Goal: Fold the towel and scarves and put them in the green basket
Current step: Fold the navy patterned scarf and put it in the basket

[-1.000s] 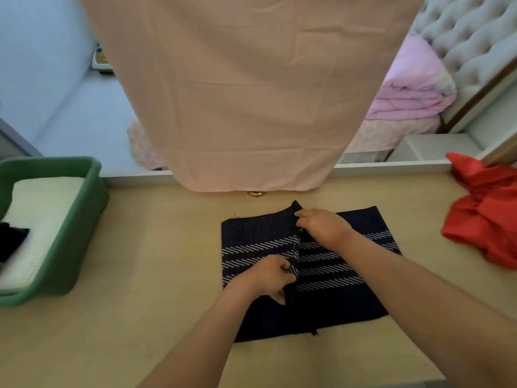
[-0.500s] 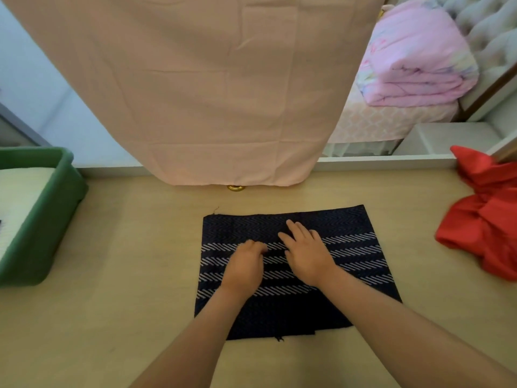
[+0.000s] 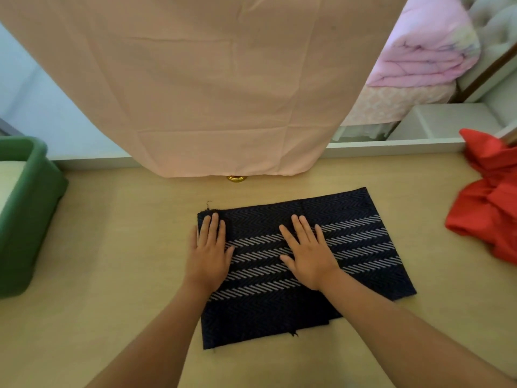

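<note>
On the surface [image 3: 112, 275] we press our left hand [image 3: 208, 252] and right hand [image 3: 307, 252], fingers spread flat, onto the folded scarf [image 3: 349, 247] (smoothing creases, apparently) before the green basket [image 3: 25, 219].

No writing, label, brand, number or sign can be read anywhere in this view.
</note>
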`<state>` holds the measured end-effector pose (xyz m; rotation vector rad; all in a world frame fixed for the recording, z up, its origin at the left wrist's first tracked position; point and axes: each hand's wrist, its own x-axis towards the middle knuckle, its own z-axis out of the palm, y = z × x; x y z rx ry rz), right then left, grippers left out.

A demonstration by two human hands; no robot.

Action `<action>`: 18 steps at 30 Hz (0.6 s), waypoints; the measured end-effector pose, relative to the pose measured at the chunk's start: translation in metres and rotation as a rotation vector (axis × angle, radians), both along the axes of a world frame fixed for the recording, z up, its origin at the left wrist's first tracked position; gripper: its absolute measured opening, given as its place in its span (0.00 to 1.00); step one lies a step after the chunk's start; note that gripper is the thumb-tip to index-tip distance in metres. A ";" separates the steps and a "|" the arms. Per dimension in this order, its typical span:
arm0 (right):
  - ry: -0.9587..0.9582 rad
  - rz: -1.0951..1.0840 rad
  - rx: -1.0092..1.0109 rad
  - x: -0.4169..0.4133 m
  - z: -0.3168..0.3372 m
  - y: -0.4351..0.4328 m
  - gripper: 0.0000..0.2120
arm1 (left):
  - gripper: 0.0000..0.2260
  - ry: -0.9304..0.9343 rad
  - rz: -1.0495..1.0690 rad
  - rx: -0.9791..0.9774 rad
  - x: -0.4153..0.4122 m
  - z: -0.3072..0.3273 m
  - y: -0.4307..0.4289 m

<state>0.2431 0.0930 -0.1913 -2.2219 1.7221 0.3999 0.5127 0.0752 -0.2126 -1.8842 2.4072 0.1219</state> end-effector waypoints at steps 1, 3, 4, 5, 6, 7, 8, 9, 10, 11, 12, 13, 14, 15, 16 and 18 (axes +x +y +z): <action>-0.024 -0.048 -0.048 0.003 0.000 0.007 0.32 | 0.27 0.049 -0.041 -0.040 -0.002 0.004 0.007; -0.088 -0.109 -0.150 0.009 -0.001 0.027 0.31 | 0.21 0.153 -0.160 -0.094 -0.005 0.011 0.022; -0.112 -0.110 -0.175 0.012 -0.001 0.039 0.30 | 0.19 0.185 -0.208 -0.084 -0.005 0.013 0.031; -0.123 -0.095 -0.180 0.013 -0.003 0.052 0.30 | 0.19 0.200 -0.244 -0.058 -0.002 0.013 0.039; -0.118 -0.074 -0.170 0.014 -0.005 0.064 0.30 | 0.20 0.200 -0.265 -0.012 0.003 0.011 0.047; -0.101 -0.055 -0.152 0.014 -0.007 0.076 0.31 | 0.23 0.181 -0.277 0.037 0.010 0.009 0.052; -0.075 -0.049 -0.130 0.013 -0.008 0.085 0.31 | 0.27 0.148 -0.290 0.083 0.018 0.007 0.056; -0.048 -0.061 -0.108 0.010 -0.011 0.093 0.31 | 0.32 0.116 -0.307 0.116 0.026 0.005 0.059; -0.027 -0.091 -0.093 0.007 -0.012 0.098 0.31 | 0.36 0.092 -0.323 0.136 0.031 0.004 0.062; -0.018 -0.130 -0.084 0.004 -0.012 0.102 0.31 | 0.39 0.075 -0.334 0.147 0.035 0.004 0.063; -0.014 -0.163 -0.079 0.002 -0.011 0.104 0.32 | 0.41 0.063 -0.337 0.153 0.036 0.006 0.064; -0.011 -0.180 -0.071 0.000 -0.008 0.105 0.32 | 0.41 0.056 -0.326 0.148 0.034 0.008 0.063; -0.012 -0.189 -0.061 -0.001 -0.005 0.105 0.32 | 0.38 0.055 -0.302 0.128 0.031 0.011 0.061; -0.020 -0.197 -0.051 -0.002 -0.001 0.106 0.33 | 0.35 0.053 -0.276 0.094 0.026 0.016 0.057; -0.035 -0.211 -0.044 -0.004 0.003 0.105 0.33 | 0.30 0.042 -0.253 0.062 0.019 0.022 0.053; -0.063 -0.261 -0.028 -0.007 0.013 0.106 0.33 | 0.23 0.027 -0.214 0.002 0.001 0.036 0.044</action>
